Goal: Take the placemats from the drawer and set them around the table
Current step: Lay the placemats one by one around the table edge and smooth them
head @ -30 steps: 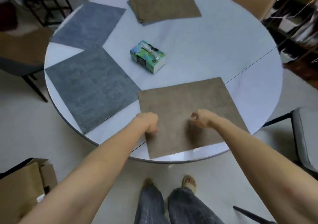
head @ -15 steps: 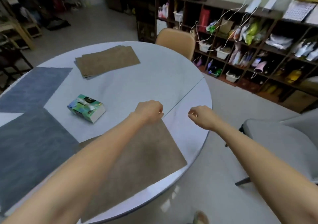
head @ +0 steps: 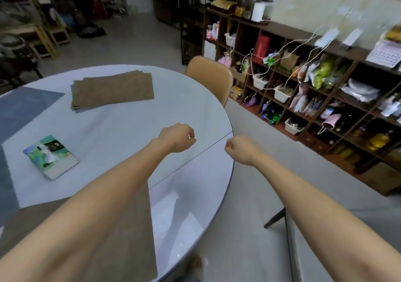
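Stack of brown placemats (head: 112, 89) lies on the far side of the round counter (head: 195, 99), beyond the tissue box (head: 51, 156); one brown placemat (head: 130, 227) already laid at the near edge, mostly under the left forearm, a grey placemat (head: 23, 106) left of the stack. Left hand (head: 176, 137) hangs over the counter with fingers curled in, holding nothing; right hand (head: 239, 149) just off the counter's rim, curled the same, also holding nothing. Tan chair (head: 209, 75) stands behind the counter, right of the stack. Likely next: fetch another mat. Peel only the top one off by a corner, carry it flat, square it to the rim at an unset seat.
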`<action>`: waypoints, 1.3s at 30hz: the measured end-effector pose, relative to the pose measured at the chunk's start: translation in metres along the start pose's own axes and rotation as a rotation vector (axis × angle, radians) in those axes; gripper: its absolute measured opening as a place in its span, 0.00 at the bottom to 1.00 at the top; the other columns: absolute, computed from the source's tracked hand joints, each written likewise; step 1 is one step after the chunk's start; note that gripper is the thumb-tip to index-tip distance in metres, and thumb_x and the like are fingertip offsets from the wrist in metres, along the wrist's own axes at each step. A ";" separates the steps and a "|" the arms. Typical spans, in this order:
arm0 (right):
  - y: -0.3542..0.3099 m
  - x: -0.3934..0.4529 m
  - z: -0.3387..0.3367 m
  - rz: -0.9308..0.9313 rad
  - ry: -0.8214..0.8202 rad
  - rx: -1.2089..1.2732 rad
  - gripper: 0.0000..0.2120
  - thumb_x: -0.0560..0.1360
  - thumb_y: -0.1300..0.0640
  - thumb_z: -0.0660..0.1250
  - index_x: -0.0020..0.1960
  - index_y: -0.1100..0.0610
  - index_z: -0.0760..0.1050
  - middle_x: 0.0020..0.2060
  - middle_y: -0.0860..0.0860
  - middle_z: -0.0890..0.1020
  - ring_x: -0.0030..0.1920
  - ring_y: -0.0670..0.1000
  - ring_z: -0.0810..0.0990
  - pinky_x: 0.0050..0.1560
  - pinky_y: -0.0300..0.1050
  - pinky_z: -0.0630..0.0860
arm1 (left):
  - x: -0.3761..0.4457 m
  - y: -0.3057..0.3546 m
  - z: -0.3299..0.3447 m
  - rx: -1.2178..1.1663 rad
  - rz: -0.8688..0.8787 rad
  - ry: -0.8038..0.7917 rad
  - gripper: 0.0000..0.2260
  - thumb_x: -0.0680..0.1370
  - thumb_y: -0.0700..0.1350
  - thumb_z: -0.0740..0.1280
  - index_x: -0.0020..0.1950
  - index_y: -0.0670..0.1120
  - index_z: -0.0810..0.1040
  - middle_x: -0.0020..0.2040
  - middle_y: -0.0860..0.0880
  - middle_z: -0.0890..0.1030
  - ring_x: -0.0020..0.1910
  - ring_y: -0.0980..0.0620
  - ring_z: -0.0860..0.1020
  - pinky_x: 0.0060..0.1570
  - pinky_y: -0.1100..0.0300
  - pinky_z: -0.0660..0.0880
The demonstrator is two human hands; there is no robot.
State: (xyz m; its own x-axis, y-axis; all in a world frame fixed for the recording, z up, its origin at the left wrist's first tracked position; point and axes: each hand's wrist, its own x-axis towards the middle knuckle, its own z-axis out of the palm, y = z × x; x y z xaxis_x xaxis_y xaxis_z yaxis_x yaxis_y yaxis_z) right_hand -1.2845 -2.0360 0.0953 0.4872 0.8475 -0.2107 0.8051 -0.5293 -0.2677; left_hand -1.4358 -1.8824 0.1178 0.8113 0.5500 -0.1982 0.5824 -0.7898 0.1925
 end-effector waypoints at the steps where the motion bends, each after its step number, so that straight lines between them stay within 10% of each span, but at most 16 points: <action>1: 0.000 0.021 -0.003 -0.023 -0.030 -0.027 0.13 0.77 0.58 0.56 0.44 0.64 0.75 0.42 0.57 0.80 0.45 0.59 0.78 0.40 0.47 0.71 | 0.014 -0.009 -0.001 -0.016 -0.033 0.006 0.14 0.80 0.53 0.59 0.60 0.51 0.78 0.58 0.51 0.79 0.56 0.48 0.77 0.51 0.55 0.72; 11: 0.003 0.226 -0.038 -0.183 -0.112 -0.106 0.13 0.77 0.58 0.55 0.35 0.61 0.69 0.38 0.57 0.78 0.43 0.60 0.78 0.39 0.47 0.70 | 0.167 -0.089 -0.010 -0.130 -0.320 0.010 0.14 0.80 0.52 0.59 0.61 0.50 0.78 0.59 0.51 0.79 0.56 0.47 0.77 0.49 0.56 0.71; 29: -0.131 0.553 0.019 -0.808 -0.202 -0.277 0.21 0.80 0.51 0.58 0.69 0.61 0.66 0.63 0.59 0.73 0.63 0.59 0.72 0.60 0.52 0.70 | 0.286 -0.216 0.017 -0.334 -1.112 -0.001 0.15 0.80 0.50 0.58 0.64 0.48 0.75 0.64 0.49 0.76 0.62 0.46 0.74 0.53 0.55 0.69; 39: -0.210 0.646 0.127 -0.972 -0.178 -0.220 0.34 0.76 0.45 0.64 0.75 0.59 0.56 0.75 0.60 0.58 0.76 0.58 0.54 0.75 0.53 0.54 | 0.336 -0.264 0.108 -0.517 -1.302 -0.115 0.35 0.80 0.62 0.54 0.78 0.54 0.37 0.78 0.50 0.34 0.77 0.41 0.36 0.72 0.33 0.42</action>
State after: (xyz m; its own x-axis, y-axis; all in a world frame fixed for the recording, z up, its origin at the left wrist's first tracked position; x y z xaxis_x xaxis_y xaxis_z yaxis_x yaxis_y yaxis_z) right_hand -1.1821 -1.3820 -0.1044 -0.4554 0.8800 -0.1353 0.8794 0.4209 -0.2223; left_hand -1.3227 -1.5182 -0.1031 -0.3107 0.7554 -0.5770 0.8760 0.4631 0.1347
